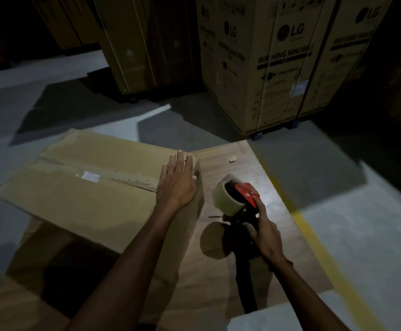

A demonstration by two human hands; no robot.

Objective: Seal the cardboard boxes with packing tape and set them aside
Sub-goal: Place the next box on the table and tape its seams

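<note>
Cardboard box (80,187) is lying on the table (254,168), left side, and is being pressed flat at its right end by the left hand (176,185), fingers straight. Tape dispenser (236,197) is being gripped by the right hand (264,232). Box is probably light, flaps springy; seam needs holding down. Handle is lost in shadow.

Both forearms are bare, no sleeves showing, and a thin gold bracelet (280,260) circles the wrist of the right hand (265,231).

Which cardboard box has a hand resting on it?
The flat box on the wooden table, under the left hand; the tall printed boxes behind stand untouched.
</note>
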